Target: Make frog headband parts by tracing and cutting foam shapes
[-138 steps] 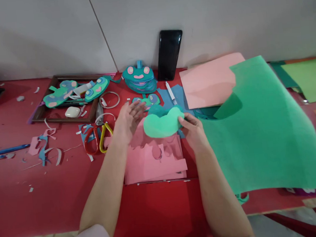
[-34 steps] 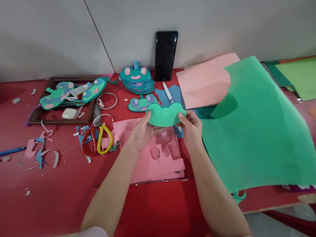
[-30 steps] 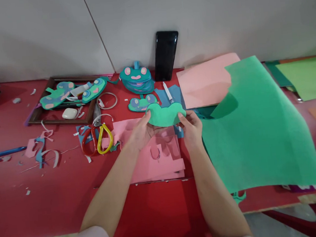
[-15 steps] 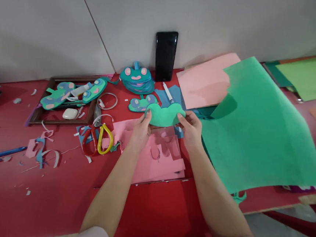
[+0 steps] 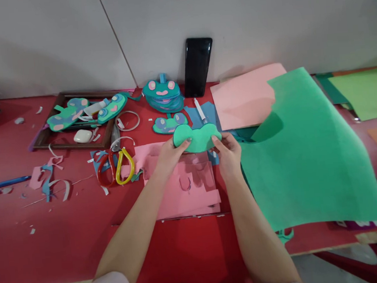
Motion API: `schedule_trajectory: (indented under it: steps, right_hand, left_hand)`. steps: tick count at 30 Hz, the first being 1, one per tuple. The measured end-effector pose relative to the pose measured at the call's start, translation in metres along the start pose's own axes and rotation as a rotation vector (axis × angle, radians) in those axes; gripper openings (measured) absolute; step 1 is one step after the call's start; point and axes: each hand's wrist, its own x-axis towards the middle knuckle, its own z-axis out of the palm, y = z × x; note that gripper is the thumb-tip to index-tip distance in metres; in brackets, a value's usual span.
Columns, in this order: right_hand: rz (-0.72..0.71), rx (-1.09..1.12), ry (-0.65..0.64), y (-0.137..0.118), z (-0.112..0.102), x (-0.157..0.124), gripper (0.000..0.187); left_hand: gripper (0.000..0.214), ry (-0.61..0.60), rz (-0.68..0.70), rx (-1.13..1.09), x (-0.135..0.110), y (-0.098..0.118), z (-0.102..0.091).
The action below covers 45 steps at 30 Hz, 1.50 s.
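A green felt frog-head cutout [image 5: 198,139] is held up over the table between both hands. My left hand [image 5: 173,155] pinches its left end, thumb lying on the front face. At the right end, my right hand [image 5: 226,150] grips it with the thumb in front and fingers behind. Below are pink felt sheets [image 5: 180,199] with pieces cut out of them. Just behind the cutout lies a finished frog face [image 5: 170,123] in green and blue, and beyond it a stack of teal frog faces [image 5: 163,95] with pink eyes and mouth.
A black phone [image 5: 198,66] leans on the wall. Scissors [image 5: 115,165] with red and yellow handles lie left of the pink felt. A brown tray [image 5: 73,146] holds frog faces and a white case. A large green felt sheet [image 5: 312,161] covers the right side; a white pen [image 5: 200,110] lies behind.
My left thumb has slid inward across the front of the cutout. The right hand keeps its grip, and the cutout stays in nearly the same place.
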Motion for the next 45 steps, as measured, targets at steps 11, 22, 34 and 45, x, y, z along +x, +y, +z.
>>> schedule_trajectory:
  steps: [11, 22, 34, 45]
  right_hand:
    - [0.012, -0.005, -0.001, -0.002, 0.003, -0.002, 0.024]
    - [-0.04, -0.054, 0.013, 0.001, 0.002, -0.002, 0.025]
    - [-0.079, -0.161, 0.023, -0.001, 0.007, -0.004, 0.027]
    - [-0.295, -0.421, 0.024, -0.001, 0.009, -0.009, 0.023]
  left_hand:
    - [0.037, 0.094, 0.081, 0.162, 0.001, -0.001, -0.001]
    - [0.045, 0.098, 0.069, 0.26, -0.001, 0.002, 0.0]
    - [0.044, 0.19, 0.086, 0.298, -0.006, 0.009, 0.004]
    - [0.037, 0.278, 0.169, 0.441, -0.008, 0.013, 0.004]
